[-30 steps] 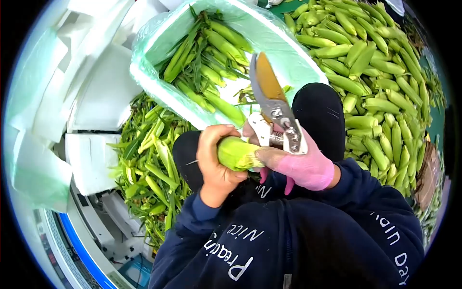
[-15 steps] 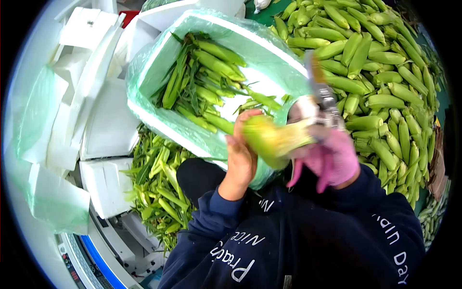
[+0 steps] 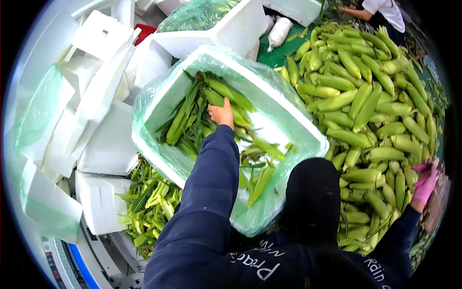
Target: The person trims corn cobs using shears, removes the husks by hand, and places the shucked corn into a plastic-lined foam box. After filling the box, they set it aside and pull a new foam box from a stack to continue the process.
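Note:
My bare left hand (image 3: 221, 114) reaches into the foam box (image 3: 308, 129), its fingers closed around a green-husked ear of corn (image 3: 215, 98). Other unpeeled ears with long leaves lie bunched beside it. Loose husk pieces (image 3: 262, 185) are scattered over the box's white floor. Far out to the right, my right hand (image 3: 425, 182) in a pink glove is at the outer edge of a big heap of trimmed corn (image 3: 358, 103). Its gloved fingers look spread apart, and I make out nothing held in them.
Green plastic film lines the box. Left of it are stacked white foam boxes and lids (image 3: 108, 139) and a pile of stripped husks (image 3: 151, 202). A foam box of leafy greens (image 3: 202, 17) stands behind. Another person (image 3: 385, 14) is at the top right.
The corn ear held between both hands is gone from them. My left hand has moved into the box onto another ear; my right has swung far right. The metal tool no longer shows.

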The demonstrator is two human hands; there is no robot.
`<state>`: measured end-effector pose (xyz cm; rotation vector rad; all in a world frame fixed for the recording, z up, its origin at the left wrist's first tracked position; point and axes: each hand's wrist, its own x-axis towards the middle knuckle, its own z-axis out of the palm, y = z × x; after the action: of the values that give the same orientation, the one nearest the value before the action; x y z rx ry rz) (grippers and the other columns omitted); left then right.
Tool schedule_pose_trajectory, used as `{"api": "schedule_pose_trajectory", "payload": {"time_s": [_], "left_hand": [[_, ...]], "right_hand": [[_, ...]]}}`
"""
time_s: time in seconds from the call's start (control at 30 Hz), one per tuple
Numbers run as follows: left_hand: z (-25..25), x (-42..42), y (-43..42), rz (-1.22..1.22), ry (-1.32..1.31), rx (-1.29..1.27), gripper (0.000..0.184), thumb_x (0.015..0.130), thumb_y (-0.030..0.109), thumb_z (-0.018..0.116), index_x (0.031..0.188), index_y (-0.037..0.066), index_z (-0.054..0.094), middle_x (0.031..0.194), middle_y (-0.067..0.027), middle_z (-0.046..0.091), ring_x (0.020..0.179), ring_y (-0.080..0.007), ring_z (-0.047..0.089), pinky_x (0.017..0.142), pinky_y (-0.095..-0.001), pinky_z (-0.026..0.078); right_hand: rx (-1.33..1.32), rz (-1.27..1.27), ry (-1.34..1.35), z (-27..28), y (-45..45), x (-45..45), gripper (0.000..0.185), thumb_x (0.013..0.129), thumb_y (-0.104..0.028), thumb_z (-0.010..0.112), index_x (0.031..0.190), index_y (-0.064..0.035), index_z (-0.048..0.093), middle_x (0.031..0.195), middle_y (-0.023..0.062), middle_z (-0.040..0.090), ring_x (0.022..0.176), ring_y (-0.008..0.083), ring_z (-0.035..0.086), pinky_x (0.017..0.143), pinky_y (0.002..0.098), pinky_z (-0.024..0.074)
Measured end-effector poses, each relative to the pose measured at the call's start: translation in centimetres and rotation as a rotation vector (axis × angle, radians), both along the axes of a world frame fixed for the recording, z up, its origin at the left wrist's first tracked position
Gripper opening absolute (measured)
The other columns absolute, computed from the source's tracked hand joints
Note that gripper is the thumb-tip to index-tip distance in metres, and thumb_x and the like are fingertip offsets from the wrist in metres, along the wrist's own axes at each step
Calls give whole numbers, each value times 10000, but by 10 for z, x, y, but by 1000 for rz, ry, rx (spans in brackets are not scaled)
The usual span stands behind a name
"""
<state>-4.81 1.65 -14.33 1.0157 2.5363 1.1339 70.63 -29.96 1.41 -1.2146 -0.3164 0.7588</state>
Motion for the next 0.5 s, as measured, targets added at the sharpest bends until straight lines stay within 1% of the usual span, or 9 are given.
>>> {"api": "schedule_pose_trajectory", "payload": {"time_s": [0.07,0.1,0.13,0.2,0.27,0.33,0.4,0.47,0.5], "left_hand": [[-3,-7,11,-11,-103,-142,937,738,435,824,1381,-73,370,1314,-289,524,1228,-435,505,1050,-482,424],[-18,-21,16,-60,-149,-122,943,692,408,863,1351,-61,379,1305,-300,526,1219,-434,523,1055,-477,431],[-33,-33,20,-168,-212,-46,849,733,324,850,1345,-32,382,1315,-260,538,1151,-399,591,996,-489,480],[38,3,-24,-326,-751,33,719,811,244,796,1353,-4,394,1294,-209,572,1076,-353,642,945,-493,523],[47,-10,-63,-481,-1194,-58,541,885,194,724,1316,14,452,1283,-178,595,1039,-322,665,914,-493,551],[73,-10,-132,-571,-1697,24,463,967,164,599,1376,-8,465,1359,-180,548,1268,-306,546,1043,-521,459],[146,11,-213,-651,-1803,113,563,931,228,629,1409,-16,457,1378,-206,523,1321,-346,491,1097,-525,412],[182,11,-269,-749,-1845,187,704,891,287,661,1478,15,384,1352,-221,533,1293,-391,493,1108,-550,390],[196,11,-294,-674,-1922,201,800,855,340,704,1512,70,337,1309,-224,548,1238,-412,519,1087,-596,390]], "right_hand": [[-1,100,-51,2,-1,-55,534,958,-256,606,1391,8,439,1051,80,603,982,222,601,870,327,489],[3,169,-64,6,1,-93,535,958,-251,607,1394,10,437,1046,76,602,986,218,598,884,326,482],[13,250,-72,12,4,-134,537,959,-247,608,1396,12,435,1040,72,600,989,214,594,898,326,474],[35,417,-63,26,15,-213,539,959,-238,611,1400,16,432,1030,63,598,995,205,587,926,326,459],[72,538,-58,56,28,-283,649,905,-300,654,1409,28,409,1051,81,593,997,236,587,919,352,478],[131,734,42,54,40,-318,735,850,-361,692,1403,33,411,1067,93,585,1007,251,586,904,378,491],[65,1038,122,79,48,-360,813,796,-374,722,1415,38,396,1098,106,585,1019,261,587,908,399,494],[31,1259,51,89,50,-402,806,777,-329,730,1410,44,398,1120,109,585,1029,250,585,888,392,500],[-55,1445,4,95,52,-416,789,756,-251,729,1409,45,400,1135,108,586,1020,222,574,882,356,489]]}}
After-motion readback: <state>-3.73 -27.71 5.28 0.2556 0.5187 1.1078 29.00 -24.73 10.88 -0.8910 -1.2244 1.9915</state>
